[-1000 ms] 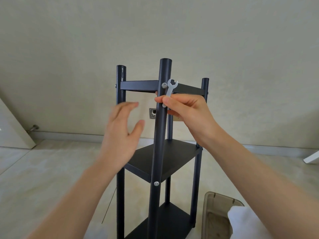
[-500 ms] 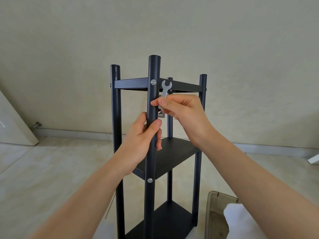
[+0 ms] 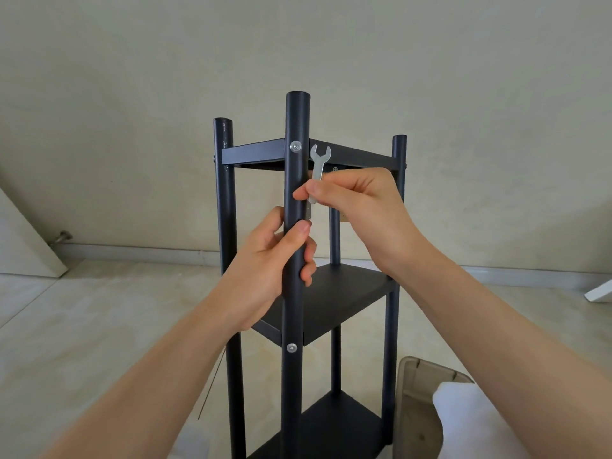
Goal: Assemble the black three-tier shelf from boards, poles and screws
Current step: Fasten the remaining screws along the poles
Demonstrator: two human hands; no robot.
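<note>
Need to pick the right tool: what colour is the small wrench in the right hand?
Silver, bare metal. The wrench shows best in the head view, pinched in the right hand.

The shelf's poles point(image 3: 295, 293) and boards point(image 3: 344, 299) look matt black, the screws point(image 3: 295, 146) and small spanner point(image 3: 319, 160) bare shiny metal, the floor point(image 3: 82, 326) smooth glossy pale tile, and the tub point(image 3: 417, 409) dull translucent plastic.

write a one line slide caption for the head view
Left hand grips the front pole of the black shelf while the right hand holds a small wrench beside the top screw.
</note>
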